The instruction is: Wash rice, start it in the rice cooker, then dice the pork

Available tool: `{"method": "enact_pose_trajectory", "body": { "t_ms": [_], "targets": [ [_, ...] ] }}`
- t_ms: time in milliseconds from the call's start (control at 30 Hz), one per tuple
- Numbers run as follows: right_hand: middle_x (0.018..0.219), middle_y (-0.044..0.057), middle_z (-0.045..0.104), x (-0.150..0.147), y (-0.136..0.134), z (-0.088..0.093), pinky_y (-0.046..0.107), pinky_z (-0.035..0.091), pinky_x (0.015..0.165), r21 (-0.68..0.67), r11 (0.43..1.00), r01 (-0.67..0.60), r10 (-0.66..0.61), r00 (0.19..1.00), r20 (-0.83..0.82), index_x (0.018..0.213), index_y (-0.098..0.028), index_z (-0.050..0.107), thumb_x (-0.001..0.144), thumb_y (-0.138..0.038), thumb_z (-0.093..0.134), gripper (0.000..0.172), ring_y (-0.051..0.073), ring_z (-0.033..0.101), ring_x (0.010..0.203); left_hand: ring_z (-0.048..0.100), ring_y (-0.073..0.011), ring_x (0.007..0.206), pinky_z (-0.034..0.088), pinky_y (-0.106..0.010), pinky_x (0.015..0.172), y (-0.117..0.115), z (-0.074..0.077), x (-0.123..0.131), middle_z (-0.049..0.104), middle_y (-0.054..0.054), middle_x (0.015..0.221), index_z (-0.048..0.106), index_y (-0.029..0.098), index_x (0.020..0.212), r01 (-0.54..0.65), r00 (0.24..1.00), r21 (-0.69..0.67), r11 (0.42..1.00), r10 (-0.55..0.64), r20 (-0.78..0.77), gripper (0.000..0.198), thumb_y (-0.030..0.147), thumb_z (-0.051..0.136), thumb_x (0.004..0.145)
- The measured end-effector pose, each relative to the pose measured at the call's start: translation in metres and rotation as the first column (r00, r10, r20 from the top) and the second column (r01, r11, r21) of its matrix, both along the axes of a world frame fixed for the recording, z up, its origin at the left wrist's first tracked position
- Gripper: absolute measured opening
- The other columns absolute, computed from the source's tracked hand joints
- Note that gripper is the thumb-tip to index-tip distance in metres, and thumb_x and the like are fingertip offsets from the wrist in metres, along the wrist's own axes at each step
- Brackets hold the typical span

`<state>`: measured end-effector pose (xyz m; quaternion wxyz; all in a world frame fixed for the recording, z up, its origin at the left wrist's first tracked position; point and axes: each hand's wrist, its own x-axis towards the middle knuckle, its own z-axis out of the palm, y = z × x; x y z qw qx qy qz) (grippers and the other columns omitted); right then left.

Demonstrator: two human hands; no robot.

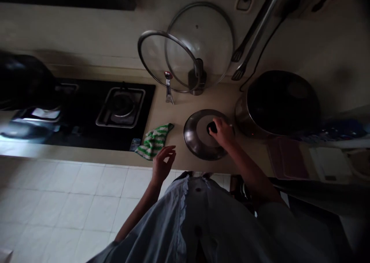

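My right hand [223, 133] grips the black knob of a round metal pan lid [194, 135], its fingers closed around the knob. The lid is at the counter, just left of a large dark-topped pot; what lies under it is hidden. Near the counter's front edge my left hand [164, 163] hangs with fingers curved and apart, holding nothing. Just beyond that hand lies a crumpled green-and-white striped cloth [156, 140].
Two glass lids [199, 36] lean upright against the wall. Slotted spatulas [241, 68] hang beside them. A black gas stove [81, 116] fills the left, with a dark pan [23, 80] on it. The large pot [245, 116] stands right, a cord behind it.
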<state>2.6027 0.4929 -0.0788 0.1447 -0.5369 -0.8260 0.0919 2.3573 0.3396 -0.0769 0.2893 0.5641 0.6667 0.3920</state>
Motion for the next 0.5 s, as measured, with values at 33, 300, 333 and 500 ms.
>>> {"method": "enact_pose_trajectory", "body": {
  "t_ms": [33, 300, 333, 500],
  "targets": [
    [0.108, 0.015, 0.058, -0.008, 0.014, -0.001, 0.036, 0.045, 0.079, 0.003, 1.0, 0.0, 0.0, 1.0, 0.029, 0.11, -0.014, 0.055, 0.084, -0.029, 0.053, 0.03, 0.025, 0.056, 0.096, 0.065, -0.0124, 0.079, 0.056, -0.024, 0.068, -0.005, -0.001, -0.009, 0.065, -0.007, 0.103, 0.065, 0.019, 0.103, -0.033, 0.999, -0.007, 0.999, 0.033, -0.015, 0.022, 0.028, 0.056, 0.086],
    [0.112, 0.013, 0.054, -0.034, 0.078, -0.005, 0.031, 0.042, 0.069, -0.089, 0.996, 0.022, -0.006, 0.985, 0.172, 0.114, -0.016, 0.052, 0.086, -0.03, 0.053, 0.031, 0.02, 0.057, 0.086, 0.066, -0.0168, 0.079, 0.054, -0.028, 0.066, -0.033, -0.012, -0.049, 0.064, -0.006, 0.109, 0.063, 0.021, 0.107, -0.204, 0.972, -0.003, 0.979, 0.202, -0.123, 0.029, 0.035, 0.061, 0.082],
    [0.112, 0.013, 0.053, -0.034, 0.082, -0.006, 0.03, 0.042, 0.069, -0.096, 0.995, 0.031, -0.013, 0.984, 0.178, 0.114, -0.016, 0.052, 0.087, -0.03, 0.052, 0.031, 0.02, 0.057, 0.085, 0.066, -0.0174, 0.079, 0.054, -0.029, 0.066, -0.033, -0.013, -0.051, 0.063, -0.006, 0.111, 0.062, 0.023, 0.111, -0.2, 0.967, -0.002, 0.98, 0.197, -0.162, 0.032, 0.035, 0.061, 0.082],
    [0.112, 0.012, 0.054, -0.036, 0.095, -0.012, 0.03, 0.041, 0.071, -0.114, 0.993, 0.04, -0.02, 0.985, 0.172, 0.114, -0.015, 0.051, 0.088, -0.031, 0.052, 0.031, 0.019, 0.056, 0.086, 0.053, -0.0279, 0.114, 0.044, -0.044, 0.095, -0.009, -0.021, -0.063, 0.051, -0.009, 0.132, 0.052, 0.027, 0.128, -0.041, 0.902, 0.046, 0.998, 0.057, -0.428, 0.045, 0.033, 0.059, 0.083]
  ]
}}
